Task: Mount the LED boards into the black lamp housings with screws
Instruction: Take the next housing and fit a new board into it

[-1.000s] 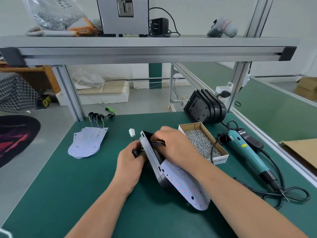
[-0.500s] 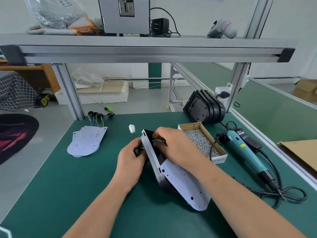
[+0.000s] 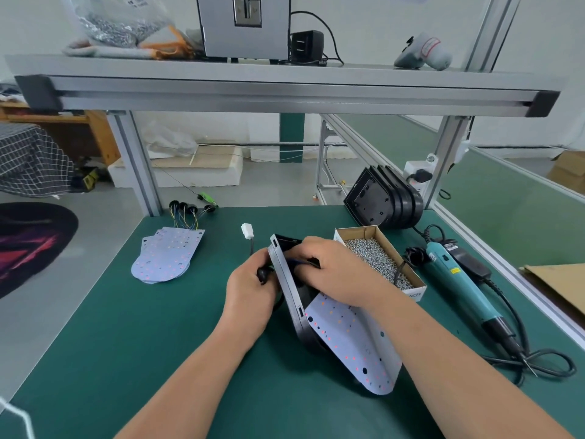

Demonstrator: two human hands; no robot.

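Green bench (image 3: 126, 359): box (image 3: 357, 231) full of screws (image 3: 376, 261); housing (image 3: 285, 280) tilted, cable (image 3: 251, 248) behind.

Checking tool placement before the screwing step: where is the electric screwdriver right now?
In the head view, the teal electric screwdriver lies on the green mat at the right, just right of the box of screws.

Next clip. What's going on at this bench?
A person is fitting an LED board into a black lamp housing stood on edge on the green bench. The left hand grips the black cable behind the housing; the right hand reaches inside at the wires. The board hangs half out, not yet screwed. The electric screwdriver and box of screws lie untouched on the right.
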